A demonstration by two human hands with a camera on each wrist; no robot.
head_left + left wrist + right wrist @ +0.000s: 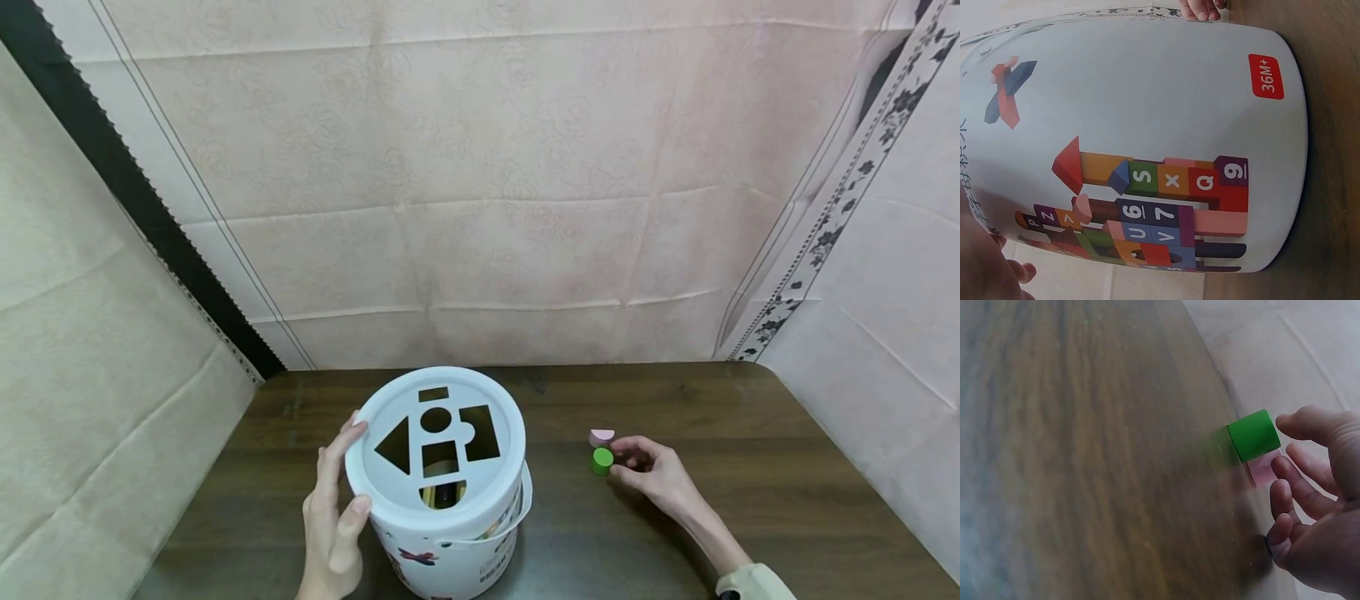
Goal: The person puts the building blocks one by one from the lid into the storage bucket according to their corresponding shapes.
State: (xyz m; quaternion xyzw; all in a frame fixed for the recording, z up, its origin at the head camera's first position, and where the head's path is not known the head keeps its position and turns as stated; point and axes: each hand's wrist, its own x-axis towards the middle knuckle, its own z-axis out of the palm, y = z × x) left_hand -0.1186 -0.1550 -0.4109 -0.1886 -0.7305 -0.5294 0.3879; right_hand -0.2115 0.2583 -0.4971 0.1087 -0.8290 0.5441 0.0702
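A white bucket point(450, 550) with printed block pictures stands upright on the table. Its pale lid point(487, 492) has several shaped holes, and blocks show through the front one. My left hand point(333, 508) rests against the lid's left side, fingers and thumb spread along the rim. To the right, a green cylinder block point(602, 461) stands in front of a pink half-round block point(601, 437). Beside these two is my right hand point(656, 479), thumb near the green block and fingers near the pink one. In the right wrist view, the green block point(1254, 435) is not enclosed by the fingers.
A brown wooden table point(555, 533) lies under everything. Pale cloth point(480, 208) hangs behind it and at both sides. The bucket's white handle point(525, 504) hangs down on its right side.
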